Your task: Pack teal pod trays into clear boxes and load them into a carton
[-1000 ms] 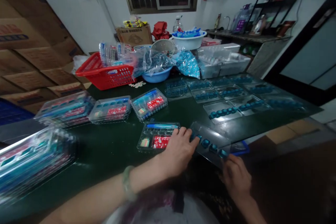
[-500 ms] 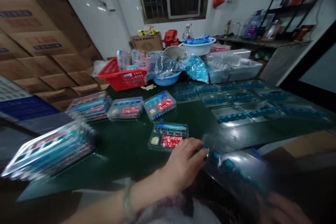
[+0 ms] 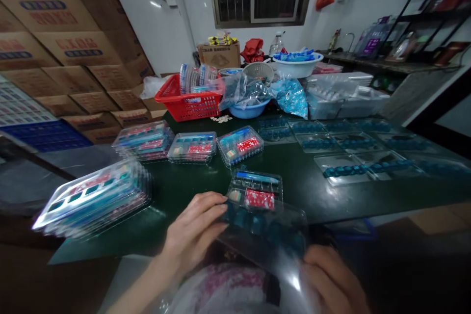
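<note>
Both my hands hold a clear plastic blister tray (image 3: 267, 235) with a row of blue pieces in it, just off the near edge of the dark green table (image 3: 176, 191). My left hand (image 3: 195, 233) grips its left end, fingers curled over the top. My right hand (image 3: 329, 279) holds its lower right corner, fingers closed under it. Right behind the held tray, a filled clear tray (image 3: 255, 190) with a blue pen and a red packet lies on the table.
Stacks of filled trays lie at left (image 3: 93, 198) and mid-table (image 3: 193, 146). Several open trays with blue pieces (image 3: 344, 170) cover the right side. A red basket (image 3: 191, 100), blue bowl (image 3: 248, 108) and bags stand at the back. Cardboard boxes (image 3: 55, 34) line the left wall.
The held tray came off the table's right front and moved left and toward me. My left hand shifted left with it. The view turned left.
</note>
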`<act>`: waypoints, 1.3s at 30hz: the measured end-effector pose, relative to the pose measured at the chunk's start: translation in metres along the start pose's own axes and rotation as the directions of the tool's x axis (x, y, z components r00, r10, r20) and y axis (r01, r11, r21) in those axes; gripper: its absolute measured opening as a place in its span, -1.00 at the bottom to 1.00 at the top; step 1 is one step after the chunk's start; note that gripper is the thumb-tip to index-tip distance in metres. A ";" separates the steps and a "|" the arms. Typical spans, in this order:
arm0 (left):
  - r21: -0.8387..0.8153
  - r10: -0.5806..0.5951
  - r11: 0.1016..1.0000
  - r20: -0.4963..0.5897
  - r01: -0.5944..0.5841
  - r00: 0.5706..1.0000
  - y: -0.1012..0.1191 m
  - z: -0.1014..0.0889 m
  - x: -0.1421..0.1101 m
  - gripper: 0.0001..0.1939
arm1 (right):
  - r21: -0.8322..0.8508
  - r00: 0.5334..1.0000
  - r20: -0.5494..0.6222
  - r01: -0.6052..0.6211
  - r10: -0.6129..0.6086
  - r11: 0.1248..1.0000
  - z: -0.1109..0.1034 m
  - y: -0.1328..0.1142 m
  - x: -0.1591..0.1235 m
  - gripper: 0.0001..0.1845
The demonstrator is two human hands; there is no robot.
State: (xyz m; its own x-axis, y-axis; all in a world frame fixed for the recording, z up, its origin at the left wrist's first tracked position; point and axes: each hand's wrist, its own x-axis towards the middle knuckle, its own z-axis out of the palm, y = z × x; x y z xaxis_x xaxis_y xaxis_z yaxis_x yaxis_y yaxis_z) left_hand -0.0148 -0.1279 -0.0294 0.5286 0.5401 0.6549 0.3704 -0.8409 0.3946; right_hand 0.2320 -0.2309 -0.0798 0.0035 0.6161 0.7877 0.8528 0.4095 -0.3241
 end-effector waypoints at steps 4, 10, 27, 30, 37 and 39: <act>0.014 -0.130 0.991 -0.010 0.131 0.991 -0.011 -0.013 0.017 -0.67 | 0.143 0.988 0.056 -0.147 0.141 0.979 0.016 0.000 0.038 -0.95; -0.061 -0.575 0.810 0.109 0.583 0.811 -0.049 0.014 0.054 -0.60 | 0.343 0.772 0.378 -0.629 0.511 0.698 0.058 0.042 0.087 -0.50; 0.506 -0.476 0.789 0.144 0.348 0.868 -0.068 0.087 0.041 -0.67 | -0.235 0.666 0.585 -0.408 0.463 0.882 0.095 0.094 0.075 -0.64; 0.496 -0.352 0.846 0.240 0.197 0.905 -0.066 0.083 0.046 -0.68 | -0.192 0.691 0.579 -0.401 0.433 0.896 0.099 0.099 0.070 -0.64; 0.286 -0.101 0.953 0.614 -0.101 0.783 -0.056 0.083 0.073 -0.07 | -0.101 0.712 0.601 -0.383 0.363 0.918 0.112 0.120 0.053 -0.55; 0.280 -0.134 0.955 0.705 -0.101 0.697 -0.058 0.089 0.084 0.09 | -0.044 0.721 0.603 -0.395 0.340 0.917 0.113 0.126 0.049 -0.54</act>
State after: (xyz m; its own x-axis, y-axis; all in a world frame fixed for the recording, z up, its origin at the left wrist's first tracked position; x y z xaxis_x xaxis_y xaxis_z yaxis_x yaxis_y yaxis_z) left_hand 0.0764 -0.0313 -0.0550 0.8571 0.5126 -0.0507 0.5146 -0.8475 0.1301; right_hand 0.2806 -0.0731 -0.1409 -0.0225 0.9896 0.1419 0.8042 0.1022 -0.5855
